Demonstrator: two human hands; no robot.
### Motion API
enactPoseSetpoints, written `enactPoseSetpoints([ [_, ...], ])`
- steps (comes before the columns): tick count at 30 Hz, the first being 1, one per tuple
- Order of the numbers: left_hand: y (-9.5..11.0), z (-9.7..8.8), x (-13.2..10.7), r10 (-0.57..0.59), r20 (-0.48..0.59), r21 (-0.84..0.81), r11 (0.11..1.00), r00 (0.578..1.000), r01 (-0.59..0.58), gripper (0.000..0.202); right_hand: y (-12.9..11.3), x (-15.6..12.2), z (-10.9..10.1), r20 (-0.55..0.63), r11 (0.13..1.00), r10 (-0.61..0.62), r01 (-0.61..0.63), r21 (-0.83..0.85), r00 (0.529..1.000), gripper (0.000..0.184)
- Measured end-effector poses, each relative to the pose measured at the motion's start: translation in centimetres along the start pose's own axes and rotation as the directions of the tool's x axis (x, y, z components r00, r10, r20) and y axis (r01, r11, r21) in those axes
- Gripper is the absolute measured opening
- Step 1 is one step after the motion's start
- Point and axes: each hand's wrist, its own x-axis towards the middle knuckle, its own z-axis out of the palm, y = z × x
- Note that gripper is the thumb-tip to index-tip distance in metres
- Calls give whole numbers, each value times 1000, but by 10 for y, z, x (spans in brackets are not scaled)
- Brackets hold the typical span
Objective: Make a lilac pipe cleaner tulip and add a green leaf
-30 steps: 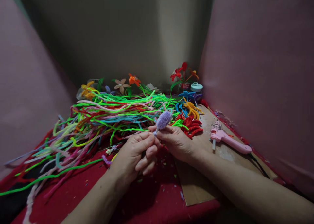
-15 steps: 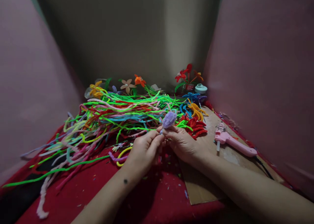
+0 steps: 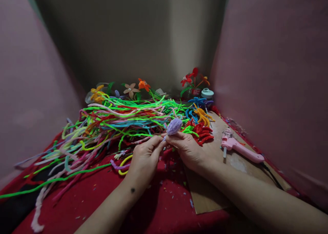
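Note:
A fuzzy lavender pipe-cleaner petal (image 3: 174, 126) stands upright above my fingertips, tilted a little to the right. My right hand (image 3: 188, 148) pinches its base between thumb and fingers. Just to the left, my left hand (image 3: 148, 155) pinches the short lavender stem end below the petal. The two hands are close together, and the fingers hide most of the twisted part. Behind them lies a wide heap of coloured pipe cleaners (image 3: 128, 114), mostly green, pink, red and blue.
A pink glue gun (image 3: 241, 148) rests on a cardboard sheet (image 3: 207, 193) at the right. Red pipe-cleaner petals (image 3: 203, 133) and orange ones (image 3: 203, 116) lie at the cardboard's far end. Finished flowers (image 3: 131, 89) stand along the back. Red cloth (image 3: 102, 199) with scraps covers the surface.
The left hand has shifted slightly away from the right along the stem, so a bit of lavender shows between them. The whole view has moved a little.

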Motion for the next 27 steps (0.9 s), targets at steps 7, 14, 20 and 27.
enactPoseSetpoints([
  [7,6,-3,-1,-272,227,-443,826,935,348,26,-5,-3,2,102,998,51,-54,31,994,17],
  [14,2,-6,1,-248,511,-664,495,823,561,15,-7,-2,-2,102,994,78,-84,64,992,15],
  [20,1,-5,2,-225,576,-669,423,786,611,15,-7,-1,-3,83,985,139,-147,95,987,23],
  [27,4,4,-3,-191,149,-228,948,970,222,24,-2,-3,3,21,987,99,-101,129,995,18],
])
